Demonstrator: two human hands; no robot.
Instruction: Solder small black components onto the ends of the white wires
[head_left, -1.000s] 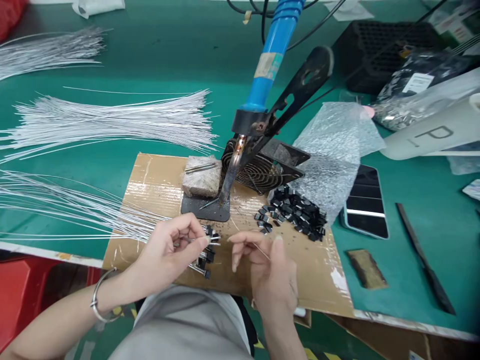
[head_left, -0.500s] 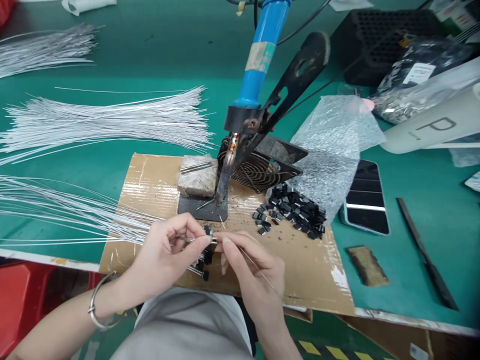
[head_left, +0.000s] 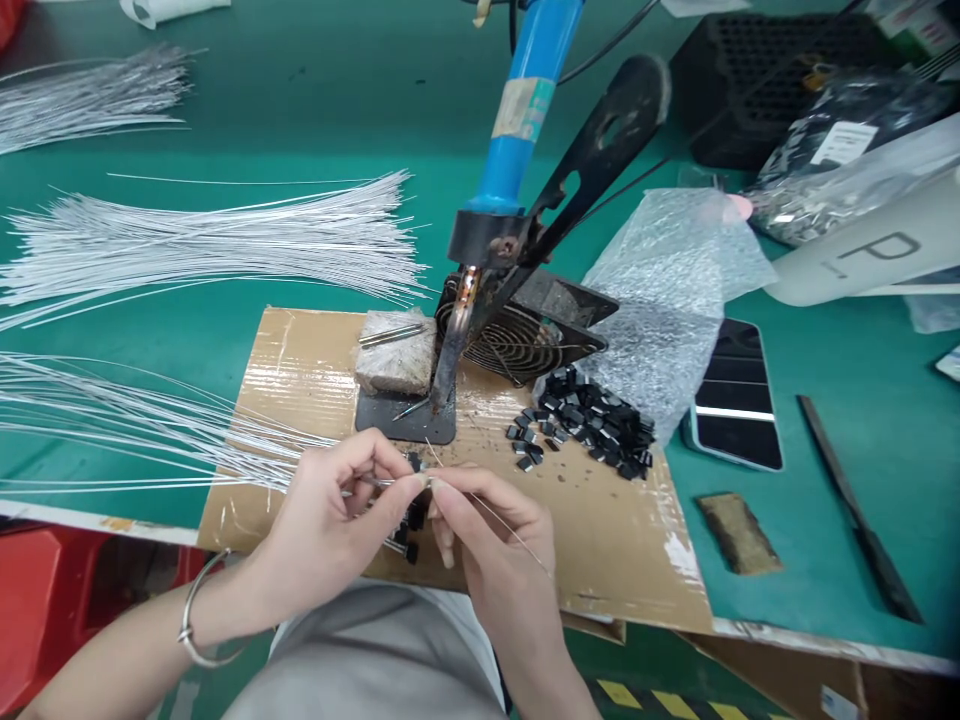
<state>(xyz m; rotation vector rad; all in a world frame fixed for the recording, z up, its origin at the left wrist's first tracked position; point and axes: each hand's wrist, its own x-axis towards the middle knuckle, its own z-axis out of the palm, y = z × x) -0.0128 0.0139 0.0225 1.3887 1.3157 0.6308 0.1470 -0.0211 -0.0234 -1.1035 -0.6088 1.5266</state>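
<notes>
My left hand (head_left: 337,515) pinches a thin white wire (head_left: 225,455) that trails off to the left, its thumb and forefinger closed at the wire's end. My right hand (head_left: 491,535) meets it fingertip to fingertip, pinched on a fine metal strand (head_left: 510,530) that runs back over the hand. Several small black parts on leads (head_left: 409,520) lie on the cardboard sheet (head_left: 315,370) just under both hands. A blue-handled soldering iron (head_left: 517,120) stands in its black stand behind them, tip down on a dark plate (head_left: 405,418).
A heap of small black components (head_left: 592,420) lies right of the iron, beside bubble wrap (head_left: 667,300). Bundles of white wires (head_left: 217,240) spread over the green mat at left. A phone (head_left: 739,395), a brown block (head_left: 735,533) and a black strip (head_left: 855,510) lie at right. A fan grille (head_left: 517,345) sits behind the iron.
My right hand moved left from an open-fingered pose and closed its fingertips against my left hand's pinch. The left hand stayed almost in place.
</notes>
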